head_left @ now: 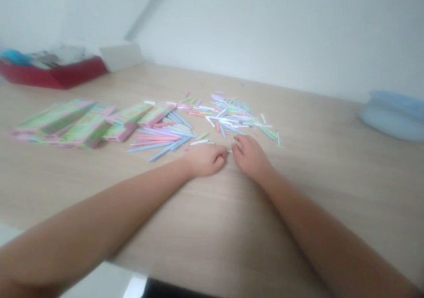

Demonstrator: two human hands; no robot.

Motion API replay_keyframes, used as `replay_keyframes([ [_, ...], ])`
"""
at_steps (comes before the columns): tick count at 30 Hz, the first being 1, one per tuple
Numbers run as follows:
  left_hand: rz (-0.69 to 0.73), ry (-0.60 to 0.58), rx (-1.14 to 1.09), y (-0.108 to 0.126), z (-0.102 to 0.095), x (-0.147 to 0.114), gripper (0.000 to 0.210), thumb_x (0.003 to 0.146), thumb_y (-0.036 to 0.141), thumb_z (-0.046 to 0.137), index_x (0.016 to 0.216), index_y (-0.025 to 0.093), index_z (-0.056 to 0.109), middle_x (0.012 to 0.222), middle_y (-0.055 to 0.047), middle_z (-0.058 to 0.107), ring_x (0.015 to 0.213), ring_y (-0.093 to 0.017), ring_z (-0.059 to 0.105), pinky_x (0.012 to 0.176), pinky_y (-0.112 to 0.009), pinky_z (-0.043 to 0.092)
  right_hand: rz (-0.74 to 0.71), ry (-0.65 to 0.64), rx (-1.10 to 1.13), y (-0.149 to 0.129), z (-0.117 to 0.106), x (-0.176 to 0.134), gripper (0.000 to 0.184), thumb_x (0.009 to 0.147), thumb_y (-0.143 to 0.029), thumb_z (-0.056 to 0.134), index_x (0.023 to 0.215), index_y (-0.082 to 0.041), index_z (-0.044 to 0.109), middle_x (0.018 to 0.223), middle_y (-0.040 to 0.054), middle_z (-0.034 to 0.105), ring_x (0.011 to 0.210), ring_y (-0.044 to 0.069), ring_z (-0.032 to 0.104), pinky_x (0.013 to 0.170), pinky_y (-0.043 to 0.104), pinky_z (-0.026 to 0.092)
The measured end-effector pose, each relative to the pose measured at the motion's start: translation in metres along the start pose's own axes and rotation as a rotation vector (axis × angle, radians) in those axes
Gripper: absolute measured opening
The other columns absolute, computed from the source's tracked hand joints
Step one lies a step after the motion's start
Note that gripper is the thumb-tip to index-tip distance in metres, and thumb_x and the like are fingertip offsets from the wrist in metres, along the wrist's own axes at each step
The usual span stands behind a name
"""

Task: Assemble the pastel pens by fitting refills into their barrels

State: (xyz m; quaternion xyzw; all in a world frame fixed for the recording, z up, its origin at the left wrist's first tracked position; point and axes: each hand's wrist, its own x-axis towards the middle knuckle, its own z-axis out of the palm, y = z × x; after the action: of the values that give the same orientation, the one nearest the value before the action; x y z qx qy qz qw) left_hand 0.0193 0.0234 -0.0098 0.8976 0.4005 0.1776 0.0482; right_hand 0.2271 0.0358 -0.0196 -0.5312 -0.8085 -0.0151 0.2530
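Observation:
My left hand (pixel 207 159) is closed in a pinch on the table, with the end of a thin white stick (pixel 229 151) showing at its fingertips. Facing it, my right hand (pixel 249 154) has curled fingers, and its thumb side meets the other end of that stick. Blur hides most of the stick and the exact grip. Just beyond my hands lies a loose scatter of short pastel sticks (pixel 228 119) in white, green, blue and orange. Longer pink and blue sticks (pixel 159 138) lie in a pile to the left of my left hand.
Several pink-and-green boxes (pixel 86 126) lie in a row at the left. Behind them stands a red open box (pixel 62 73) with blue and grey items inside. A pale blue translucent bag or container (pixel 395 115) rests at the far right, near the wall (pixel 281 33).

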Motion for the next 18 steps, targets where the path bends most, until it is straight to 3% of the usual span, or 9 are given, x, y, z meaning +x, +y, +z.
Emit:
replay_keyframes([
  [11, 0.066, -0.08, 0.021, 0.002, -0.004, -0.002, 0.019, 0.094, 0.026, 0.046, 0.088, 0.024, 0.064, 0.084, -0.004, 0.073, 0.079, -0.023, 0.069, 0.068, -0.036, 0.047, -0.02, -0.099, -0.073, -0.019, 0.031, 0.097, 0.029, 0.102, -0.032, 0.048, 0.11, -0.02, 0.073, 0.112, 0.0158, 0.072, 0.108, 0.031, 0.064, 0.095, 0.042, 0.048],
  [18, 0.064, -0.117, -0.012, 0.003, -0.006, -0.002, 0.02, 0.095, 0.027, 0.047, 0.093, 0.024, 0.067, 0.09, -0.004, 0.076, 0.084, -0.023, 0.07, 0.071, -0.036, 0.048, 0.049, -0.142, -0.114, -0.024, 0.053, 0.123, 0.029, 0.098, -0.037, 0.055, 0.104, -0.018, 0.076, 0.107, 0.0196, 0.072, 0.099, 0.034, 0.066, 0.087, 0.045, 0.05],
])
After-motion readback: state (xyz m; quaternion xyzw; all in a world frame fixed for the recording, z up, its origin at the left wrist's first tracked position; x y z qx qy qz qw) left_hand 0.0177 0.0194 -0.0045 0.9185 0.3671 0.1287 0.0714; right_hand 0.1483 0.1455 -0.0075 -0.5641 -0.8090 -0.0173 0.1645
